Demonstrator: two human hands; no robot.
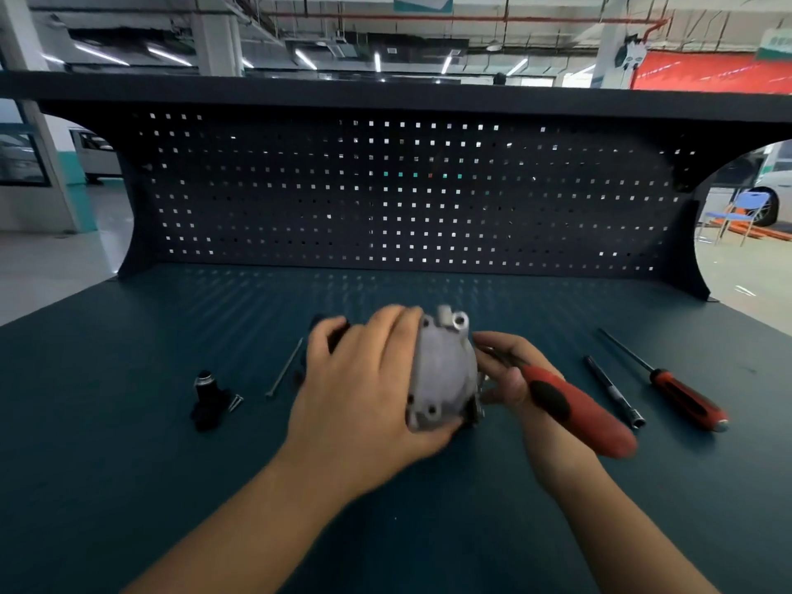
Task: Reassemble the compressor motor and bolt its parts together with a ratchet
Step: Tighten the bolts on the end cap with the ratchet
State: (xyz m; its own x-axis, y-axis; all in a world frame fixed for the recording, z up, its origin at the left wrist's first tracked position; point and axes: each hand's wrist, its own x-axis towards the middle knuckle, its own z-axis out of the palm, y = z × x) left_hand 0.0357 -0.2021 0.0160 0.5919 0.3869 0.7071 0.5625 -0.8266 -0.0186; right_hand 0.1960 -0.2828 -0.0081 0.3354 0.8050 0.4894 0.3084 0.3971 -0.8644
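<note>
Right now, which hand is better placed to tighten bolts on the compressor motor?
Right. The right hand grips the red-handled tool, its shaft pointing at the compressor motor; the left hand grips the motor, steadying it.

The left grip (364, 379), blurring, is covering the left side of the compressor motor (441, 370); the red-handled tool (574, 409) is hiding its tip behind it.

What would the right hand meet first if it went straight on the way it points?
Probably the grey compressor housing, held by the left hand; the right hand looks nearly against it, depth unclear.
</note>
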